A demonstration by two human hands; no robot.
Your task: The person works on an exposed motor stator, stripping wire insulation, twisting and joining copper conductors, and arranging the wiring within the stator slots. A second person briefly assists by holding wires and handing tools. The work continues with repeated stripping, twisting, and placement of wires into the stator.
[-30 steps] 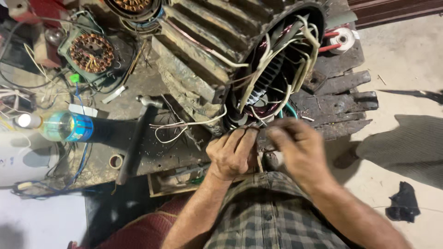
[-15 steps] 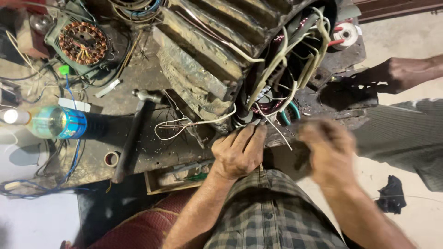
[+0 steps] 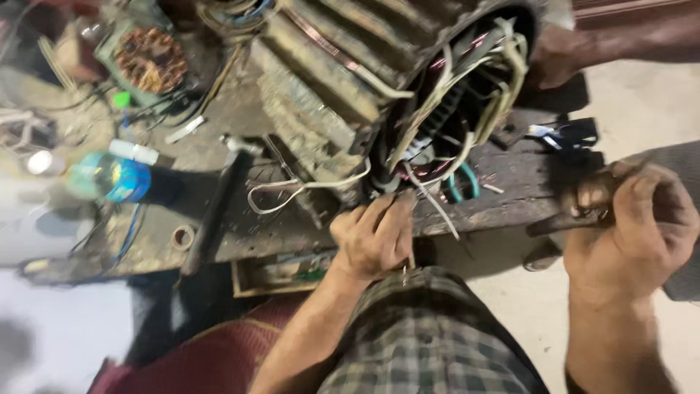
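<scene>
A large ribbed motor housing point(image 3: 328, 80) lies on a dirty wooden bench point(image 3: 510, 182), its open end showing copper windings and sleeved leads point(image 3: 467, 95). My left hand point(image 3: 372, 237) is at the lower rim of that opening, fingers pinched on thin wires point(image 3: 430, 201) that hang out of it. My right hand point(image 3: 634, 226) is off to the right, past the bench edge, closed around a dark tool point(image 3: 561, 219) that is blurred. Another person's hand point(image 3: 561, 55) rests at the far right of the housing.
A hammer point(image 3: 219, 193) lies left of the motor beside a loose white lead point(image 3: 306, 190). Further left are a bottle with a blue label point(image 3: 109, 177), a small wound stator point(image 3: 149, 58), a tape roll point(image 3: 182, 237) and tangled cables. Concrete floor lies to the right.
My right hand has left the motor's rim and swung out to the right, now holding a dark tool. My left hand has stayed on the wires. Another person's hand has reached the housing.
</scene>
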